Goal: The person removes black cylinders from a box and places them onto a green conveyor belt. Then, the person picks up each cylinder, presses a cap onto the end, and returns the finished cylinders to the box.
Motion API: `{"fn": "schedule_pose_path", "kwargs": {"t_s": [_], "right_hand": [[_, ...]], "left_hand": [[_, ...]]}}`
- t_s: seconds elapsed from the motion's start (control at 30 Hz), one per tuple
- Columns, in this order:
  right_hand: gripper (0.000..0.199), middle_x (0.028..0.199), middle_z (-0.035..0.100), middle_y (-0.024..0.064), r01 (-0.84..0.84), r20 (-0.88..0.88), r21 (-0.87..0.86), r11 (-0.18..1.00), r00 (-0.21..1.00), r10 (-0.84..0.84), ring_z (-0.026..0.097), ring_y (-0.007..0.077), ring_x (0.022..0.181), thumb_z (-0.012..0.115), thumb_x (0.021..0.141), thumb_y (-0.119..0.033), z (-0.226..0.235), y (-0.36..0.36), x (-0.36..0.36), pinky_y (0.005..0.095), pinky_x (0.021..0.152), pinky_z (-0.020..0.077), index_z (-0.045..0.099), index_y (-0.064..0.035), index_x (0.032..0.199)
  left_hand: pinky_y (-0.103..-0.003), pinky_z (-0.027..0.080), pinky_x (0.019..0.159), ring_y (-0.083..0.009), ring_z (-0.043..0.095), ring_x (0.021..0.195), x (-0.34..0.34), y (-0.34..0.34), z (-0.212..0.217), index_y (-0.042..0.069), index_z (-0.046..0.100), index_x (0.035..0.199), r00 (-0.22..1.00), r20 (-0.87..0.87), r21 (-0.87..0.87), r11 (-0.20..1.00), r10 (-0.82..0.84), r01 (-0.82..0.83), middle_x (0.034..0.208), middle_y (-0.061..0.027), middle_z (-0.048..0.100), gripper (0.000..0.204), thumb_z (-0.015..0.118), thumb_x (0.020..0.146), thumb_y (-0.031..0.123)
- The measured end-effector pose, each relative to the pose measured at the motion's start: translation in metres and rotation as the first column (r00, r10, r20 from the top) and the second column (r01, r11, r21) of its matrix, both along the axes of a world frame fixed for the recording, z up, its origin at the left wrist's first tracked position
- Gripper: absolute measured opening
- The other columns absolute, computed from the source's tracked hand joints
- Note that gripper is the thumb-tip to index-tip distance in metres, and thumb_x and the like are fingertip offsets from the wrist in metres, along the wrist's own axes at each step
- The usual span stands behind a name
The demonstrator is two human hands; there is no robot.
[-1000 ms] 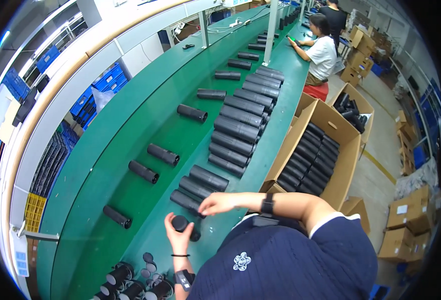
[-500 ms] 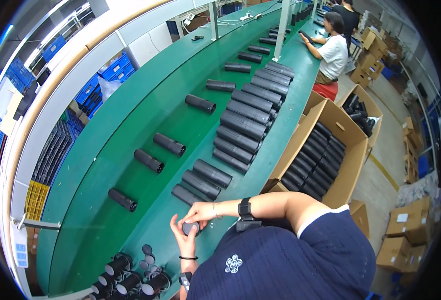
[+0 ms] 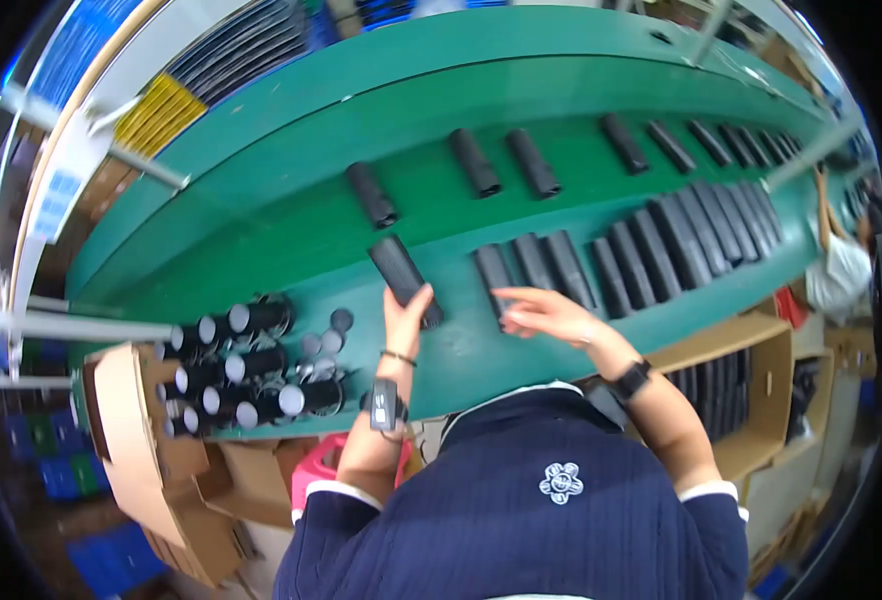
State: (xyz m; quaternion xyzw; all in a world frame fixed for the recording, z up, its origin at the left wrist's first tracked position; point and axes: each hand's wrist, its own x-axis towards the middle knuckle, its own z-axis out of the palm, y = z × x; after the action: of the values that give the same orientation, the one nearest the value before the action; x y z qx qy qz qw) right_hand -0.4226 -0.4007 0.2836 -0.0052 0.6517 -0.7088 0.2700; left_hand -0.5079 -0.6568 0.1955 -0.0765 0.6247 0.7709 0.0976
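Observation:
My left hand [image 3: 404,318] is closed round the lower part of a black tube [image 3: 397,263], which is tilted over the green table. To its right, my right hand [image 3: 553,316] has its fingers stretched out, somewhat blurred, and nothing shows in it. Its fingertips are at the near end of another black tube [image 3: 493,268] lying on the table; whether they touch it I cannot tell. Several more black tubes [image 3: 651,250] lie side by side farther right. Small round dark discs [image 3: 331,341] lie left of my left hand, beside a cluster of black cylinders with pale round ends [image 3: 251,364].
Beyond the table edge, spaced black tubes [image 3: 474,162] lie on the green belt [image 3: 261,222]. A cardboard box [image 3: 769,385] with tubes stands at the right, and another box [image 3: 133,420] at the left. A metal bar [image 3: 71,322] reaches in from the left. A person [image 3: 841,265] sits far right.
The view has swung left. My hands, together on a small round-ended dark thing before, are now apart: the left grips a black tube, the right has moved right with fingers extended.

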Motion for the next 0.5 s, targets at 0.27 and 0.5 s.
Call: {"fn": "schedule_pose_path", "kwargs": {"t_s": [0.27, 0.5], "right_hand": [[0.045, 0.103, 0.063, 0.0043, 0.216, 0.228, -0.024, 0.976, 0.952, -0.205, 0.060, 0.0128, 0.094, 0.060, 0.090, -0.017, -0.012, 0.069, 0.083, 0.0262, 0.078, 0.0481, 0.048, -0.0085, 0.132], [0.046, 0.106, 0.063, 0.0042, 0.419, 0.213, 0.094, 0.903, 0.878, -0.429, 0.059, 0.0103, 0.090, 0.061, 0.090, -0.027, -0.028, 0.086, 0.131, 0.0243, 0.074, 0.0478, 0.050, -0.0111, 0.131]], "left_hand": [[-0.035, 0.050, 0.068, -0.0205, 0.060, 0.078, -0.170, -0.087, -0.011, -0.004, 0.056, 0.093, 0.966, -0.175, -0.402, 0.882, 0.189, -0.245, 0.087, -0.0113, 0.062, 0.036, 0.075, 0.065, 0.006], [-0.048, 0.051, 0.081, -0.0424, 0.060, 0.098, -0.244, -0.154, -0.067, 0.013, 0.027, 0.135, 0.892, -0.182, -0.975, 0.044, 0.414, -0.219, 0.108, -0.0221, 0.060, 0.087, 0.078, 0.068, 0.037]]}}
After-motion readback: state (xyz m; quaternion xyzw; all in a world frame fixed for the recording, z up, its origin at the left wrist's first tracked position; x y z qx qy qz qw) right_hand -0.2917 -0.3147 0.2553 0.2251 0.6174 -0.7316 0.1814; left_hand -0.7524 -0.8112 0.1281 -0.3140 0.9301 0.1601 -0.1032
